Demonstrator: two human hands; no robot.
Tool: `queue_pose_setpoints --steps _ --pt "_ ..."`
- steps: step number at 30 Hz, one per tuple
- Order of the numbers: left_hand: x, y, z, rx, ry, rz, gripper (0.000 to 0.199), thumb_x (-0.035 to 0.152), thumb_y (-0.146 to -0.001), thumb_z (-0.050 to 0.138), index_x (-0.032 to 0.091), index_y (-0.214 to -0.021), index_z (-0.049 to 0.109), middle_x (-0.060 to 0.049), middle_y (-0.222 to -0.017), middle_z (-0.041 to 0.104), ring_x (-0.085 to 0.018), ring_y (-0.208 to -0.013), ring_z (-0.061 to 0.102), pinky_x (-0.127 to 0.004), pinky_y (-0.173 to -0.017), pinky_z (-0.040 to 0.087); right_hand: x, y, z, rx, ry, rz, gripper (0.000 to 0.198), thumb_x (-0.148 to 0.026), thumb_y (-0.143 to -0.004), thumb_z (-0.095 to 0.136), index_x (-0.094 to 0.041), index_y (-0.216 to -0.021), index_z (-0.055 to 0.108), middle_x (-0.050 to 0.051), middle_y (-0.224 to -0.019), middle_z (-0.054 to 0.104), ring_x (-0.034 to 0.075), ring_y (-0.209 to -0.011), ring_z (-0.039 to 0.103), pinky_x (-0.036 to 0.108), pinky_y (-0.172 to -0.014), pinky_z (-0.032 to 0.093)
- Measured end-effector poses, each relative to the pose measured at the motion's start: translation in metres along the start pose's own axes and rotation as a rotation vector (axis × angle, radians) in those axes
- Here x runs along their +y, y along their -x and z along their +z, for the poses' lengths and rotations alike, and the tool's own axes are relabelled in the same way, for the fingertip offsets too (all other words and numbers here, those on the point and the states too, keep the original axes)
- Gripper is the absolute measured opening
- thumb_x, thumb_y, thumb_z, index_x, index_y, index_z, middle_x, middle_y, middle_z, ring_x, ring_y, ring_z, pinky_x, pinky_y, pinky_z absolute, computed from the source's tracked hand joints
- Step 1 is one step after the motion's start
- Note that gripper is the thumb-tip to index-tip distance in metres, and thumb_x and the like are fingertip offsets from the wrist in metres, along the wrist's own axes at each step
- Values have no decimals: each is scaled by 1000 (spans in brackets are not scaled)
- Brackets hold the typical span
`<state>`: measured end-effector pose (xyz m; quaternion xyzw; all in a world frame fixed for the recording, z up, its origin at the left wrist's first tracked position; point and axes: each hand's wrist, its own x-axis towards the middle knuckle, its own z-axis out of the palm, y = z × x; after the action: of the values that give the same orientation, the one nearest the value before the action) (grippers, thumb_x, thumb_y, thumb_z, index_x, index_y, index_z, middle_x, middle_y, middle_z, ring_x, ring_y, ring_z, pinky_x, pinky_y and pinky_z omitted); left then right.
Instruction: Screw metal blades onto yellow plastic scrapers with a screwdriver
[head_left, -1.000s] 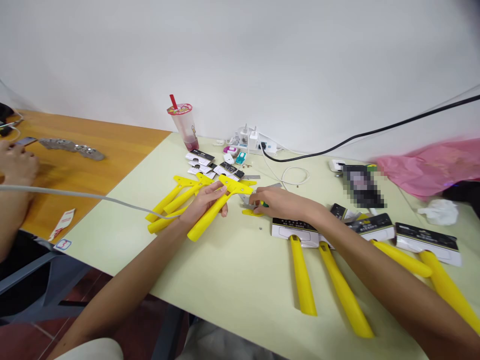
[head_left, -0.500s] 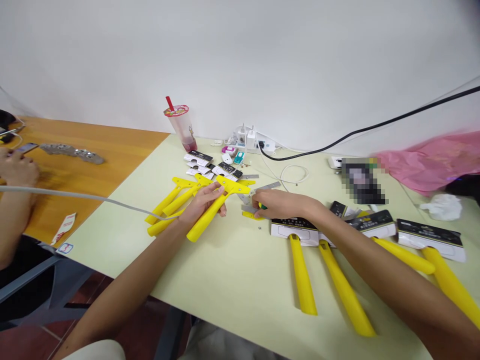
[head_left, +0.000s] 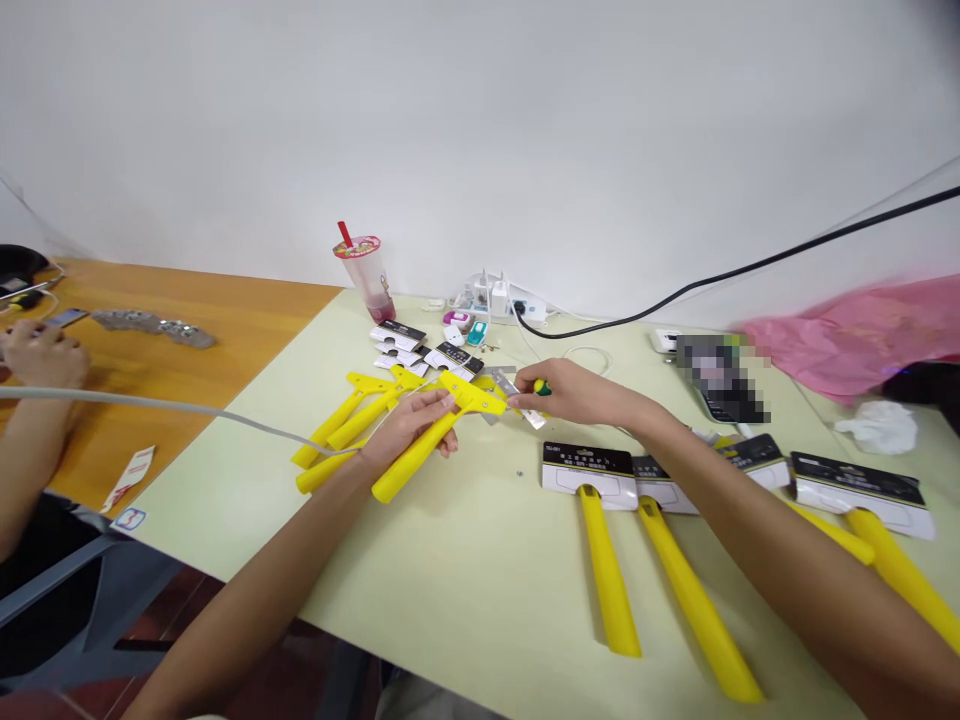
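My left hand (head_left: pixel 405 428) is closed around a yellow scraper (head_left: pixel 435 432), its T-shaped head tilted up to the right with two screws showing. My right hand (head_left: pixel 576 392) pinches a flat metal blade (head_left: pixel 529 410) just right of that head. A small green-and-yellow tool handle (head_left: pixel 541 387), perhaps a screwdriver's, pokes out of the same hand; the rest of it is hidden. Beside my left hand lie several more yellow scrapers (head_left: pixel 339 415). Other metal blades (head_left: pixel 501 372) rest on the table behind the head, partly covered.
Yellow scrapers with black-and-white cards (head_left: pixel 590 470) lie at the right, partly under my right forearm. A drink cup (head_left: pixel 367 280), loose cards (head_left: pixel 400 336), a power strip (head_left: pixel 517 300) and a blurred phone (head_left: pixel 716 375) sit towards the wall. A grey cable (head_left: pixel 187 408) crosses my left forearm. Another person's hand (head_left: pixel 49 352) is far left.
My right hand has risen off the table with a metal blade now in its fingers, brought near the scraper's head. My left hand keeps its hold. The view has tilted slightly.
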<state>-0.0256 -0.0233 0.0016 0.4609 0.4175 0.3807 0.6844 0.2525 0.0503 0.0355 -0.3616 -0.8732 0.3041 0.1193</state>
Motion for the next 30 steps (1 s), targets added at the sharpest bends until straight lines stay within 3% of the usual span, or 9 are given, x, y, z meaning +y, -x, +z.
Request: queue_pose_setpoints --steps 3,7,12,21,26,30 --pt "-1 2 4 -86 11 -41 47 55 -85 84 16 -94 60 -5 -61 71 -14 -52 66 -20 -52 53 -4 1 -3 60 -172 56 44 -59 -95 63 -19 -77 57 -2 -72 57 11 -61 45 27 -58 33" --pt "-8 5 10 -156 66 -86 44 48 -84 87 14 -100 65 -8 -79 76 -16 -60 71 -23 -54 57 -14 2 2 -5 -359 180 47 -65 -85 73 -19 -85 66 -2 -74 59 8 -50 42 24 -46 30" --pt "-17 5 13 -184 102 -114 40 42 -87 86 11 -105 69 -19 -111 79 -17 -70 76 -25 -58 59 -19 0 13 -41 -429 207 34 -49 -81 80 -19 -94 75 -1 -79 64 7 -50 49 22 -43 35" --pt "-15 4 13 -139 142 -144 49 44 -81 91 14 -104 59 -20 -108 81 -18 -67 77 -24 -57 60 -26 -1 15 -82 -457 248 15 -28 -78 75 -20 -90 77 -4 -73 63 5 -45 46 19 -38 35" --pt "-14 4 15 -138 131 -160 52 43 -83 90 12 -114 62 -22 -112 80 -18 -69 77 -23 -59 61 -31 -1 14 -116 -505 280 15 -24 -76 75 -19 -90 77 -5 -67 60 6 -44 49 19 -37 35" --pt "-16 4 15 -162 112 -150 46 43 -86 88 10 -111 67 -23 -114 79 -17 -72 77 -23 -60 60 -30 1 10 -182 -576 248 20 -25 -74 77 -20 -93 78 -5 -71 62 4 -43 44 19 -37 34"
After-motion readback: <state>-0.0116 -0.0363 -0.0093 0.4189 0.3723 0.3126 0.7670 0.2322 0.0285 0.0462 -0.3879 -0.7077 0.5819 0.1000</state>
